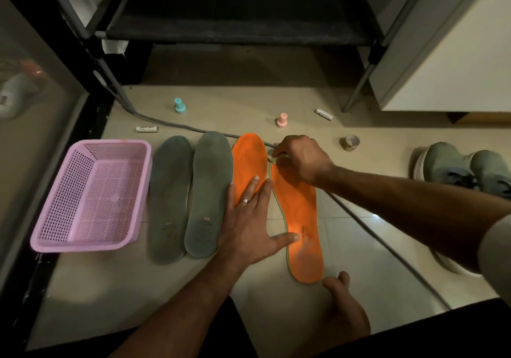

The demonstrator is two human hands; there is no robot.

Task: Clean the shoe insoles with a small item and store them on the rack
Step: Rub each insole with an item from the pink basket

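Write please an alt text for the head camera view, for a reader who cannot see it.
A person's right hand rubs a small pale item on the toe of the right orange insole, while the left hand lies flat across both orange insoles. Two grey insoles and a pink basket lie to the left on the tiled floor, before a dark rack.

floor [359, 247] looks like glossy tile, you can see light bouncing off it. orange insoles [301, 219] have a matt, slightly fuzzy cloth-like top, grey insoles [190, 192] same deal but duller. pink basket [91, 194] is perforated plastic, smooth rim. rack [235, 28] shelf looks like dark matt fabric on metal tubes.
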